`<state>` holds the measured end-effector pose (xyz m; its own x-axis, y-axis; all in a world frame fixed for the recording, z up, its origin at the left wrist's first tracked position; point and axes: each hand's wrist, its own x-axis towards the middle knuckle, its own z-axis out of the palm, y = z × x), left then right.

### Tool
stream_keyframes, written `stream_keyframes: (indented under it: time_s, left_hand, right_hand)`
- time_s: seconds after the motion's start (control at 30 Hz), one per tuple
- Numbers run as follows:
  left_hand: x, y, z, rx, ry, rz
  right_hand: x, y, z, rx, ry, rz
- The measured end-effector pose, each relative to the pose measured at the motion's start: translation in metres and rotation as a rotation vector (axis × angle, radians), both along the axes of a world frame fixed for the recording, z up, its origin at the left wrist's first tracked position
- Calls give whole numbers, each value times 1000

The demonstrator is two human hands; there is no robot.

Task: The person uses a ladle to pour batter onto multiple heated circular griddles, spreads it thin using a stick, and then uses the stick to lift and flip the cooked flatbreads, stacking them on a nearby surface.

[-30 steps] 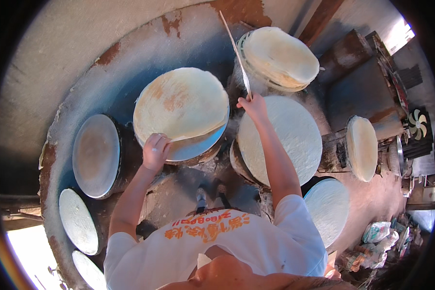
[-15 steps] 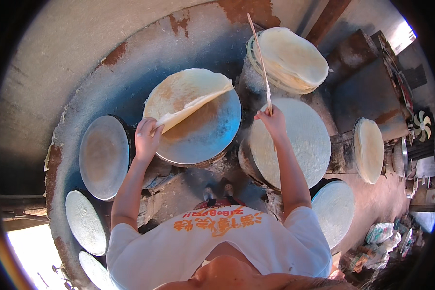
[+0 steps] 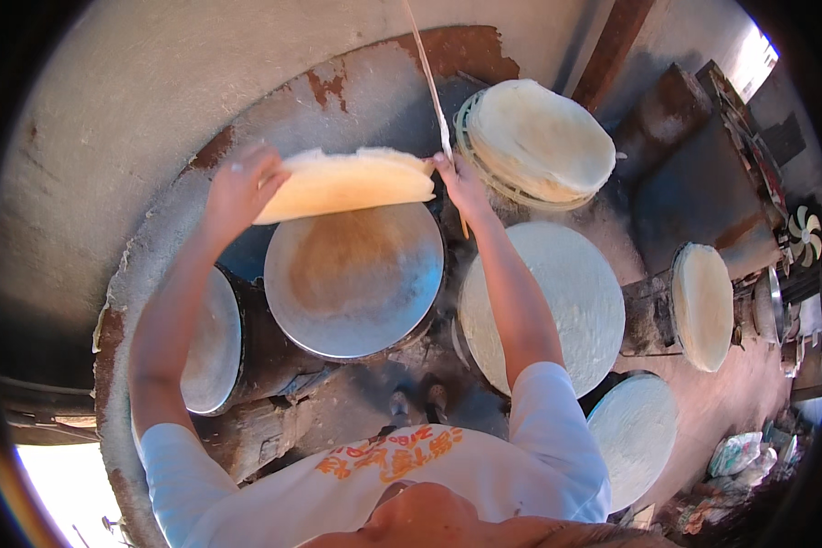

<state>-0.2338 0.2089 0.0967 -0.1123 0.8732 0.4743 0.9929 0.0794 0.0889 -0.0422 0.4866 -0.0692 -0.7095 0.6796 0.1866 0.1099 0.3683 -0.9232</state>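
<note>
A thin round pancake, browned and folded over, hangs raised above the far side of a round griddle. My left hand, slightly blurred, grips its left end. At its right end my right hand is closed around a long thin wooden stick whose lower part is whitened with batter; its fingers also seem to pinch the pancake's edge. Most of the griddle is bare, with a brown patch in its middle. Right of the hands stands a stack of finished pancakes on a round woven rack.
A batter-covered griddle stands to the right, another nearer me. A bare griddle sits partly behind my left forearm. Further right are a second pancake pile, a fan and plastic bags. A curved wall closes the far side.
The pancake, half peeled before, has been lifted off the griddle and moved away from me. My left hand went up and left; my right hand moved left with the stick to the pancake's edge.
</note>
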Motion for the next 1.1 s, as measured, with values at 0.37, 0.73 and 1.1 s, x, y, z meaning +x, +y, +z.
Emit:
stream_keyframes:
  time_s: [0.37,0.73,1.1]
  left_hand:
    - [82,89,108,72,130,-281]
    - [352,277,102,-525,-401,-634]
    - [703,380,129,677,201,-1076]
  right_hand:
    - [125,-34,7,-306,486,101]
    - [446,-105,33,-242,488,-801]
    - [802,120,23,-236,382,-1517]
